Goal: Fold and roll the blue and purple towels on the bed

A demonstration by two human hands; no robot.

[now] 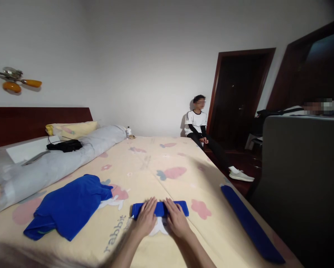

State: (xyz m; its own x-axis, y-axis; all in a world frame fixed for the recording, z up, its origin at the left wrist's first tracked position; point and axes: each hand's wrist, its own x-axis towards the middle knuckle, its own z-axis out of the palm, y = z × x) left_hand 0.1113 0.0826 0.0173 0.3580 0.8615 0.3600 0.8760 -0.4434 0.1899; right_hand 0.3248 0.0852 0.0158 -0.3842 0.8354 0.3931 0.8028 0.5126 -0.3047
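Note:
A small folded blue cloth (183, 208) lies on the yellow patterned bed sheet (155, 163) near the bed's front edge. My left hand (146, 219) rests flat on its left half, fingers stretched out and together. My right hand (176, 218) lies flat on its right half, fingers extended. Both palms press down on the cloth. A larger crumpled blue garment (69, 206) lies to the left of my hands.
A long folded blue strip (250, 223) lies along the bed's right edge. A rolled grey quilt (57, 160) with a black item (64, 145) and a yellow pillow (72, 129) sit at the headboard. A person (200, 126) sits by the dark door; a grey chair back (301, 178) stands right.

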